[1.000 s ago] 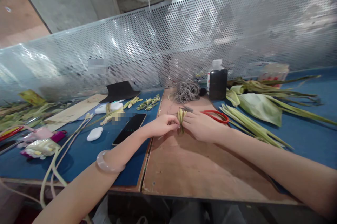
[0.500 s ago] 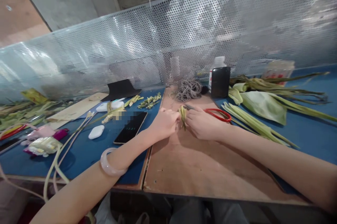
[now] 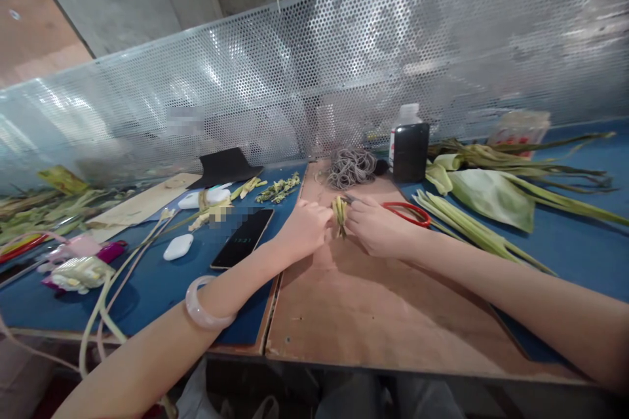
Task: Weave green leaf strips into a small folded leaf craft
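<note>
My left hand (image 3: 310,227) is closed, its fingertips pinching a small folded bundle of green-yellow corn husk strips (image 3: 339,214). From the other side the fingers of my right hand (image 3: 372,227) close on the same bundle, partly hiding it. Just beyond that hand lies a pair of scissors with red handles (image 3: 409,212); its dark blades show beside my knuckles, the middle being covered. A heap of thin grey cord (image 3: 352,167) sits behind both hands on the wooden board.
To the right are pale green husk strips (image 3: 466,229), a broad husk leaf (image 3: 494,199) and a dark bottle (image 3: 411,151). On the left lie a phone (image 3: 243,239), a white earbud case (image 3: 177,246), small plaited husk pieces (image 3: 279,188) and cables. A perforated metal screen (image 3: 295,71) stands behind.
Both hands stay at the bundle with only slight finger shifts. The whole view has moved very slightly; nothing is picked up or let go.
</note>
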`<state>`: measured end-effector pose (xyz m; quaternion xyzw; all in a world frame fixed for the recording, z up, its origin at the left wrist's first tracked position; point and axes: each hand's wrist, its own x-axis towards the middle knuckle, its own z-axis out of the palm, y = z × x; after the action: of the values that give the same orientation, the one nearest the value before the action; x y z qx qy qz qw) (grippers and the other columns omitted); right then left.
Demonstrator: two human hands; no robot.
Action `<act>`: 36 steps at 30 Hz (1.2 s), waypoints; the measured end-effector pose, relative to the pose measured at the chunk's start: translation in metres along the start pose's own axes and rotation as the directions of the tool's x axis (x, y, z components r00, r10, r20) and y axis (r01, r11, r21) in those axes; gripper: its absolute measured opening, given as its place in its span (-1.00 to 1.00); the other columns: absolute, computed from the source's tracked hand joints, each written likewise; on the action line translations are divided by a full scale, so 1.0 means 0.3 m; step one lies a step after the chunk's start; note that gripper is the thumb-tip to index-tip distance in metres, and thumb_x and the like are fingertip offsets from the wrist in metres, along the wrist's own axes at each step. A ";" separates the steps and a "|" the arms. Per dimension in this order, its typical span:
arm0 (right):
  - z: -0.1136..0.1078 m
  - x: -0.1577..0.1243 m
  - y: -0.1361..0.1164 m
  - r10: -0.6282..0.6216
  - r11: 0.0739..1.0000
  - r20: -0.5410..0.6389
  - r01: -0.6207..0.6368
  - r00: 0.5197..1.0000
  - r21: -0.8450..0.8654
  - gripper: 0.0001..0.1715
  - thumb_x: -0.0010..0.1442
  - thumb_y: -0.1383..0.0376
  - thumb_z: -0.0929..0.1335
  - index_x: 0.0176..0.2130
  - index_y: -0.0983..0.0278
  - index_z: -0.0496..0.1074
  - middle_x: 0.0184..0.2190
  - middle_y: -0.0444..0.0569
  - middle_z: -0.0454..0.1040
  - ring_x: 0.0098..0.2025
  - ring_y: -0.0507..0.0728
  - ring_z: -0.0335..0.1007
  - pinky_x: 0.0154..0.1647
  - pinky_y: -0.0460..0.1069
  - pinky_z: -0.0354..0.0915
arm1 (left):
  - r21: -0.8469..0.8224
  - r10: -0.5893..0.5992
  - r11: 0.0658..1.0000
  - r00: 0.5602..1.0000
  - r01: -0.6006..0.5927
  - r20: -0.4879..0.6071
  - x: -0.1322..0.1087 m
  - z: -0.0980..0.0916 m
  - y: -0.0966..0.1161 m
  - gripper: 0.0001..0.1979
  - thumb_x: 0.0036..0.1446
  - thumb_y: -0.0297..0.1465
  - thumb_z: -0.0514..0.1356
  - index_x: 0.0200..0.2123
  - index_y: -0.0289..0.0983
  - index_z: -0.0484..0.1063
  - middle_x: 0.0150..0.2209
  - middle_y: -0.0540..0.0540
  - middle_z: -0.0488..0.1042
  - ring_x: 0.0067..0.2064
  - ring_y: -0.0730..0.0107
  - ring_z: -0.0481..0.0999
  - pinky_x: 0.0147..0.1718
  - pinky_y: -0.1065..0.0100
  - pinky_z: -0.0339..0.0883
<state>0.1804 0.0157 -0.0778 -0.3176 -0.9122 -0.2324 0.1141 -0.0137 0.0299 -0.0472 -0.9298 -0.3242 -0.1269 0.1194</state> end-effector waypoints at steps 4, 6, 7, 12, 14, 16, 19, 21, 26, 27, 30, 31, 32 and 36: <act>-0.016 -0.005 0.010 0.043 0.999 0.012 -0.043 0.999 -0.006 -0.81 0.10 0.40 0.26 -0.26 0.40 0.41 -0.26 0.15 0.47 -0.10 0.26 0.22 -0.19 0.07 -0.03 | -0.232 -0.080 0.970 0.997 0.075 -0.013 0.002 -0.009 -0.021 -0.85 0.14 -0.43 0.07 -0.40 -0.29 0.42 -0.38 -0.09 0.49 -0.29 0.34 0.43 -0.23 0.30 0.19; -0.021 -0.009 0.014 0.081 0.997 0.010 -0.081 0.997 -0.014 -0.83 0.14 0.37 0.26 -0.27 0.37 0.40 -0.27 0.12 0.47 -0.11 0.25 0.25 -0.22 0.06 -0.03 | -0.362 -0.138 0.922 0.990 0.137 0.024 0.001 -0.011 -0.029 -0.86 0.12 -0.38 0.10 -0.39 -0.28 0.43 -0.38 -0.07 0.50 -0.32 0.37 0.43 -0.27 0.35 0.22; -0.022 -0.012 0.016 0.097 0.995 0.003 -0.097 0.995 -0.020 -0.83 0.16 0.35 0.25 -0.28 0.37 0.39 -0.28 0.10 0.47 -0.13 0.24 0.27 -0.23 0.05 -0.02 | -0.405 -0.162 0.898 0.985 0.170 0.054 -0.001 -0.011 -0.031 -0.85 0.12 -0.36 0.11 -0.39 -0.27 0.43 -0.39 -0.06 0.50 -0.34 0.38 0.43 -0.29 0.36 0.24; -0.013 -0.028 0.016 0.141 0.988 -0.030 -0.143 0.990 -0.060 -0.79 0.23 0.31 0.23 -0.29 0.35 0.40 -0.28 0.11 0.48 -0.15 0.22 0.32 -0.24 0.04 0.02 | -0.489 -0.165 0.841 0.970 0.232 0.176 -0.008 -0.013 -0.040 -0.81 0.08 -0.29 0.15 -0.34 -0.28 0.47 -0.38 -0.07 0.51 -0.34 0.37 0.45 -0.33 0.38 0.26; -0.007 -0.030 0.017 0.149 0.987 -0.035 -0.151 0.988 -0.062 -0.80 0.23 0.31 0.23 -0.27 0.34 0.41 -0.25 0.11 0.47 -0.15 0.22 0.33 -0.23 0.04 0.04 | -0.485 -0.148 0.848 0.974 0.213 0.170 -0.008 -0.020 -0.040 -0.81 0.07 -0.29 0.16 -0.32 -0.27 0.48 -0.36 -0.07 0.51 -0.31 0.36 0.46 -0.29 0.37 0.26; -0.005 -0.029 0.020 0.164 0.984 -0.043 -0.166 0.986 -0.059 -0.82 0.23 0.32 0.24 -0.25 0.33 0.41 -0.23 0.10 0.47 -0.15 0.22 0.34 -0.22 0.04 0.08 | -0.465 -0.145 0.863 0.978 0.199 0.149 -0.007 -0.026 -0.038 -0.80 0.06 -0.28 0.17 -0.31 -0.27 0.48 -0.33 -0.07 0.51 -0.29 0.36 0.45 -0.28 0.37 0.27; -0.009 -0.026 0.024 0.233 0.972 -0.059 -0.234 0.971 -0.010 -0.79 0.21 0.34 0.25 -0.17 0.32 0.40 -0.16 0.12 0.45 -0.14 0.21 0.35 -0.21 0.03 0.12 | -0.425 -0.160 0.885 0.981 0.191 0.107 -0.005 -0.027 -0.031 -0.81 0.06 -0.29 0.17 -0.32 -0.28 0.47 -0.34 -0.08 0.49 -0.30 0.35 0.43 -0.29 0.36 0.26; -0.012 -0.025 0.025 0.334 0.941 -0.056 -0.330 0.941 0.082 -0.74 0.21 0.35 0.24 -0.11 0.31 0.39 -0.12 0.11 0.45 -0.15 0.19 0.37 -0.24 0.00 0.15 | -0.398 -0.163 0.899 0.983 0.185 0.089 -0.005 -0.021 -0.025 -0.85 0.09 -0.34 0.14 -0.34 -0.28 0.46 -0.36 -0.07 0.47 -0.31 0.36 0.42 -0.29 0.36 0.25; -0.029 -0.027 0.017 0.573 0.758 0.168 -0.597 0.802 0.265 -0.77 0.16 0.34 0.22 -0.41 0.30 0.44 -0.46 -0.01 0.49 -0.47 0.08 0.35 -0.48 -0.07 0.07 | -0.386 -0.069 0.918 0.995 0.093 0.077 -0.008 -0.003 -0.003 -0.81 0.15 -0.34 0.08 -0.37 -0.28 0.47 -0.36 -0.08 0.45 -0.29 0.35 0.41 -0.28 0.36 0.23; -0.038 -0.026 0.014 0.583 0.732 0.208 -0.619 0.786 0.285 -0.75 0.14 0.32 0.23 -0.49 0.30 0.42 -0.53 -0.03 0.46 -0.52 0.06 0.31 -0.53 -0.07 0.04 | -0.402 -0.052 0.912 0.995 0.080 0.082 -0.008 -0.002 0.001 -0.81 0.13 -0.30 0.12 -0.37 -0.27 0.47 -0.35 -0.08 0.45 -0.28 0.35 0.42 -0.29 0.36 0.23; -0.073 -0.023 0.006 0.603 0.618 0.323 -0.683 0.730 0.390 -0.69 0.07 0.29 0.25 -0.64 0.29 0.35 -0.67 -0.09 0.35 -0.63 0.01 0.20 -0.62 -0.08 -0.05 | -0.451 -0.043 0.888 0.993 0.088 0.108 -0.007 -0.006 0.010 -0.81 0.04 -0.25 0.21 -0.39 -0.26 0.50 -0.33 -0.08 0.46 -0.27 0.35 0.43 -0.27 0.36 0.25; -0.086 -0.022 0.005 0.610 0.531 0.389 -0.720 0.691 0.447 -0.69 0.06 0.29 0.25 -0.65 0.30 0.36 -0.71 -0.11 0.31 -0.66 0.00 0.16 -0.65 -0.08 -0.05 | -0.469 -0.049 0.878 0.992 0.099 0.117 -0.006 -0.009 0.012 -0.83 0.02 -0.27 0.23 -0.41 -0.27 0.50 -0.33 -0.08 0.47 -0.26 0.35 0.43 -0.25 0.36 0.25; -0.098 -0.021 0.004 0.605 0.423 0.463 -0.754 0.648 0.503 -0.70 0.06 0.28 0.24 -0.63 0.30 0.37 -0.74 -0.13 0.28 -0.70 -0.02 0.13 -0.68 -0.10 -0.05 | -0.494 -0.060 0.862 0.990 0.116 0.127 -0.005 -0.011 0.013 -0.85 0.02 -0.30 0.23 -0.43 -0.27 0.50 -0.33 -0.08 0.48 -0.26 0.35 0.44 -0.24 0.36 0.25; -0.129 -0.021 0.004 0.533 0.073 0.634 -0.776 0.561 0.626 -0.70 0.08 0.23 0.25 -0.54 0.33 0.43 -0.76 -0.17 0.24 -0.78 -0.07 0.04 -0.78 -0.14 -0.03 | -0.658 -0.159 0.704 0.962 0.268 0.221 0.000 -0.014 0.010 -0.85 0.04 -0.34 0.20 -0.38 -0.31 0.50 -0.36 -0.07 0.52 -0.31 0.39 0.46 -0.26 0.37 0.28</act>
<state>0.1883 -0.0059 -0.0462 -0.6124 -0.6471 0.3856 0.2398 -0.0122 0.0263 -0.0436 -0.8709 -0.3685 -0.1809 -0.2701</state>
